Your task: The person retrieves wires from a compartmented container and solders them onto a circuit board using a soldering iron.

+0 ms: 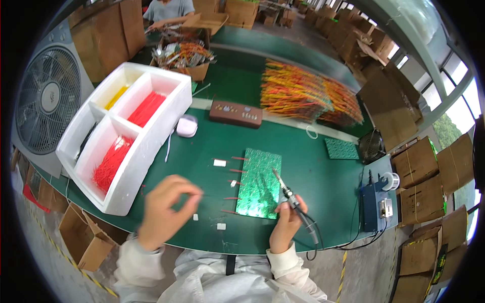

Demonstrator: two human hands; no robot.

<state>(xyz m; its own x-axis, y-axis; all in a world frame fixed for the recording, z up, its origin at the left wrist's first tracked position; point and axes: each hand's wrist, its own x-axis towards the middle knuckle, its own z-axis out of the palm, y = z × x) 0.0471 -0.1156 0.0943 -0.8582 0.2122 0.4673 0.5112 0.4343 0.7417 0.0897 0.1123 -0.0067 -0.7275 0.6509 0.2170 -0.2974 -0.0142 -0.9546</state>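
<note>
We look down on a green-topped workbench (202, 144) in a room stacked with cardboard cartons, with a person in a grey shirt (169, 9) at its far left and a grey box fan (49, 121) along the left side. In the middle of the bench lies a green circuit board panel (255, 184), with short red wires (230, 198) sticking out past its left edge and small white pieces (221, 226) scattered to the left of it. To its right, our right hand (286, 222) has its fingers closed around a soldering iron (289, 196), whose tip hangs over the panel's right edge; we cannot tell whether it touches. Our left hand (169, 209), apart from the panel on the near left, has thumb and forefinger brought together on a thin dark strand (202, 193), too blurred for us to say of what kind. Beyond that hand stands a white foam box (144, 156), its compartments holding red and yellow wires. On the far side we see a brown power strip (236, 113) and, to its right, a large heap of orange and yellow wires (293, 93). At the right we have a second green board (341, 149), a small black fan (372, 146) and a blue soldering station (373, 207).
</note>
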